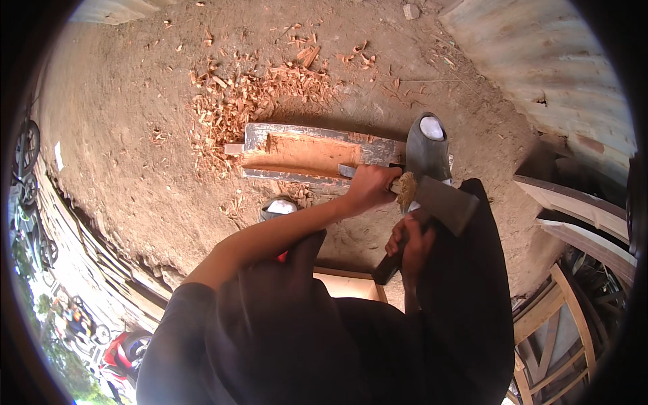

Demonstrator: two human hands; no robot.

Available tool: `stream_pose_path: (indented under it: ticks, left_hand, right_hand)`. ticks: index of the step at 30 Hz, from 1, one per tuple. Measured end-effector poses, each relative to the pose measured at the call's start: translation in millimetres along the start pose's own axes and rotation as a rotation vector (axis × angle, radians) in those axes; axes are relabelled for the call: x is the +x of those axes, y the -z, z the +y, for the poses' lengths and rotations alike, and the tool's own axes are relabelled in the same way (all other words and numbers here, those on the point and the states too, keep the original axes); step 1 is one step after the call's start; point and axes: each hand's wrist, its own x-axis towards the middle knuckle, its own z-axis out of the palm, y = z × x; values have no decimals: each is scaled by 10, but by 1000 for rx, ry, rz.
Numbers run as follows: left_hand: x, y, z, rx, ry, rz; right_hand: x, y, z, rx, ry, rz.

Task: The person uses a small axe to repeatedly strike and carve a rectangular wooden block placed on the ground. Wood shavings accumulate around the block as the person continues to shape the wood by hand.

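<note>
My left hand [370, 190] is closed around a chisel [406, 191], its metal blade pointing left over the hollowed wood and its frayed handle end toward my right hand. My right hand [412, 243] grips the dark handle of a hatchet [447, 205], whose broad grey head is right beside the chisel's handle end; whether they touch I cannot tell. A long wooden block [304, 152] lies on the ground before me, its dark outer faces worn and a reddish-brown trough cut into it. My hand hides part of its near right side.
Wood chips [263, 94] are heaped beyond and left of the block. My right shoe [426, 152] is at its right end, my left shoe [277, 208] on its near side. Wooden frames [557, 317] lean at right below a corrugated metal wall [540, 54]. Motorcycles [125, 354] stand far left.
</note>
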Motion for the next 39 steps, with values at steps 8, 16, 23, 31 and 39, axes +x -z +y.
stream_pose_path:
  ticks: [8, 16, 23, 31, 39]
  left_hand:
    - [21, 66, 66, -26, 30, -14]
    - [55, 24, 71, -5, 54, -18]
    - [77, 14, 42, 4, 64, -3]
    - [98, 32, 71, 19, 71, 5]
    - [56, 20, 74, 32, 72, -14]
  right_hand:
    - [56, 44, 25, -49, -24, 1]
    - [114, 80, 26, -35, -50, 27]
    - [197, 69, 93, -48, -51, 61]
    - [221, 14, 18, -62, -42, 8]
    - [181, 150, -235, -94, -103, -57]
